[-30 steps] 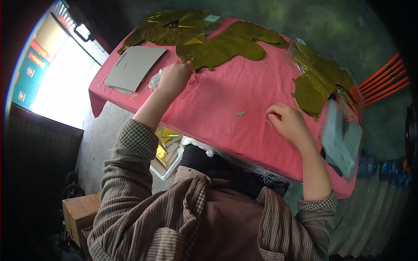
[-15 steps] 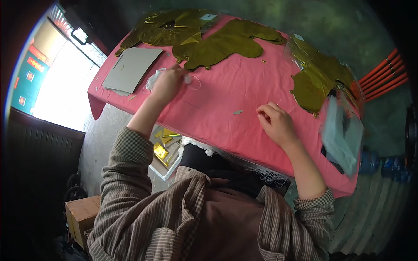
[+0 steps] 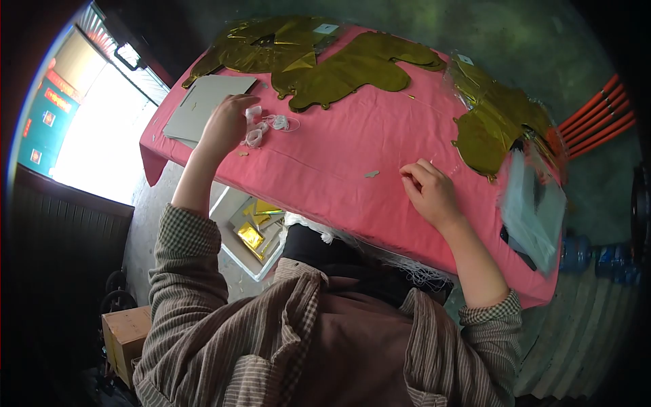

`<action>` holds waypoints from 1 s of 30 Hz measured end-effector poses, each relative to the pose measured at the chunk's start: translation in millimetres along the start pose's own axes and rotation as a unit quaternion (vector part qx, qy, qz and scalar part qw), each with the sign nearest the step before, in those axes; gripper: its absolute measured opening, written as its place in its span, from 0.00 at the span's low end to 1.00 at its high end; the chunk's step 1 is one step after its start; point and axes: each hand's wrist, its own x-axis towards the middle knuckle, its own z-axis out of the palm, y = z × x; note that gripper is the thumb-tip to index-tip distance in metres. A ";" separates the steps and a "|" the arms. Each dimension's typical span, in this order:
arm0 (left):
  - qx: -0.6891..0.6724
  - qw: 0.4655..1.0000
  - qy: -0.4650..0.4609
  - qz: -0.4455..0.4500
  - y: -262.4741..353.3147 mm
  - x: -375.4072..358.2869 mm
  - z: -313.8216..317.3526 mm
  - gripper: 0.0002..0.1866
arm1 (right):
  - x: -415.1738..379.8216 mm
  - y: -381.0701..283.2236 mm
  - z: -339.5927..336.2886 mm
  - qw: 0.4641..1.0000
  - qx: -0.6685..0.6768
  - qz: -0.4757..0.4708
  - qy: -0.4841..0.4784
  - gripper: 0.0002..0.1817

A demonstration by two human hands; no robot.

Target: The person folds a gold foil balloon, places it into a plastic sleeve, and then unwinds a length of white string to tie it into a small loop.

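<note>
The right hand [image 3: 428,192] has its fingertips [image 3: 409,175] drawn together in a pinch on a thin pale string [image 3: 441,161], which is barely visible against the pink tablecloth [image 3: 352,156]; the other fingers curl loosely and the heel of the hand rests on the cloth. The left hand [image 3: 222,126] lies near the far left corner of the table, its fingers bent and closing on a small bundle of white string [image 3: 256,129]; how firmly they grip it cannot be told. A loose loop of the same white string [image 3: 281,123] lies just beside that hand on the cloth. Between the two hands sits a small scrap [image 3: 370,174]. Beyond the left hand lies a grey card sheet [image 3: 203,103], and flat gold foil balloons [image 3: 352,64] spread along the far edge and the right side [image 3: 491,129]. A clear plastic bag [image 3: 536,210] rests at the right edge.
</note>
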 end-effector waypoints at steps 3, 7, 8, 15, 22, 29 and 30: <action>0.166 0.983 0.073 0.026 7.0 -9.0 -7.5 0.17 | 0.5 1.7 -3.3 1.000 0.007 0.008 -0.010 0.03; -0.192 0.969 -0.153 -0.043 69.7 -39.1 -29.1 0.10 | 2.5 13.5 -8.9 0.996 -0.082 0.012 0.021 0.04; -0.268 0.934 -0.236 -0.019 79.1 -50.4 -25.2 0.09 | 3.2 17.0 -10.0 0.994 -0.098 0.023 0.048 0.04; -0.264 0.883 -0.387 0.032 89.5 -129.2 92.3 0.09 | 0.9 18.5 -10.3 0.994 -0.101 -0.034 0.039 0.04; -0.192 0.960 -0.149 0.141 119.1 -137.6 183.7 0.15 | 1.1 24.2 -4.7 0.996 -0.046 -0.035 0.065 0.03; -0.108 0.962 -0.240 0.074 117.5 -130.4 244.3 0.25 | -0.6 25.3 -3.4 0.996 -0.035 -0.045 0.075 0.02; -0.124 0.973 -0.166 0.099 118.4 -130.0 241.7 0.24 | -0.9 25.4 -3.6 0.996 -0.030 -0.045 0.074 0.02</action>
